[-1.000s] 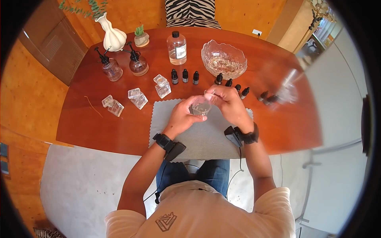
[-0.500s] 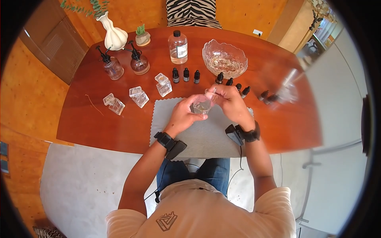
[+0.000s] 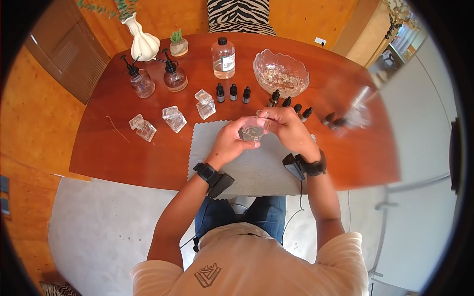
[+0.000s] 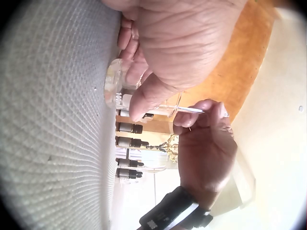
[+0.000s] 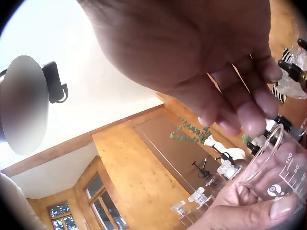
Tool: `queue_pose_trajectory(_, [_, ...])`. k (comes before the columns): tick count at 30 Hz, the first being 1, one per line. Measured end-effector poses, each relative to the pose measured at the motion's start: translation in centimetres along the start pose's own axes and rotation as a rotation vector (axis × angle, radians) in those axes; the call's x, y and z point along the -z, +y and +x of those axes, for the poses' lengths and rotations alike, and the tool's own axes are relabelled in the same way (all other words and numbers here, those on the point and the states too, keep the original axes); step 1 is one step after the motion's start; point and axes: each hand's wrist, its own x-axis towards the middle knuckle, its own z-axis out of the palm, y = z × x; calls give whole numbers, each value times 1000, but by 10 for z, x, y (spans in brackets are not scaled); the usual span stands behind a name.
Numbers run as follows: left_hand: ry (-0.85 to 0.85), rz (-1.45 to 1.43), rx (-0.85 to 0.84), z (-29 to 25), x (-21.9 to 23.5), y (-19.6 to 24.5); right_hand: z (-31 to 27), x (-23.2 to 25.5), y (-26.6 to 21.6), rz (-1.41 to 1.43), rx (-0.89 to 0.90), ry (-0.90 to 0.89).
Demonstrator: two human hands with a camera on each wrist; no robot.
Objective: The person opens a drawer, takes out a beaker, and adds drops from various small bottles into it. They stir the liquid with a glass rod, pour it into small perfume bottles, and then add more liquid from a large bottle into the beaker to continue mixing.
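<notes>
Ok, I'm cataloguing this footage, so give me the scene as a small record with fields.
left hand: grips the glass beaker
right hand: pinches a thin rod at the beaker's mouth
beneath: gray cloth
left side: three square glass bottles, two spray bottles
far side: black-capped clear bottle, glass bowl, white vase
beaker contents: cannot tell
</notes>
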Motion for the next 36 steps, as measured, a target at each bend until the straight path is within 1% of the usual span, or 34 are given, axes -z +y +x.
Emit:
queue_pose_trajectory(2, [-40, -17, 27, 0, 2, 2, 0, -1, -3, -44, 11, 83])
queue_pose_trajectory(3, [-28, -4, 20, 0, 1, 1, 1, -2, -4, -67, 19, 124])
queue_pose_trajectory(6, [-2, 31, 4, 0, 0, -1, 2, -4, 6, -66, -16, 151])
queue_pose_trajectory(9, [-13, 42, 7, 0, 1, -1, 0, -8, 10, -39, 68, 166])
queue_pose_trajectory(12, [-26, 41, 13, 0, 1, 2, -2, -12, 14, 56, 69, 155])
queue_pose_trajectory(15, [-26, 28, 9, 0, 2, 4, -5, -11, 20, 191, 25, 54])
queue_pose_trajectory(18, [2, -2, -27, 1, -1, -3, -6, -2, 11, -47, -19, 167])
queue_pose_trajectory(21, [21, -44, -27, 1, -3, -5, -4, -9, 5, -61, 50, 242])
queue_pose_trajectory(23, [12, -38, -11, 1, -2, -5, -4, -14, 15, 120, 53, 170])
queue_pose_trajectory(24, [13, -27, -30, 1, -1, -5, -3, -17, 18, 211, 53, 132])
queue_pose_trajectory(26, [12, -8, -66, 2, -1, -5, -5, -9, 18, 139, 13, 123])
queue_pose_trajectory(27, [20, -10, -57, 1, -2, -4, -5, -5, 16, 103, -9, 121])
queue_pose_trajectory(30, [28, -11, -36, 1, -3, -2, -4, -4, 5, -67, 18, 206])
queue_pose_trajectory(33, [25, -10, -26, 1, -2, -3, -4, -14, 13, 188, 65, 71])
queue_pose_trajectory(36, [28, -25, -30, 0, -2, -2, -4, -4, 14, 127, -14, 87])
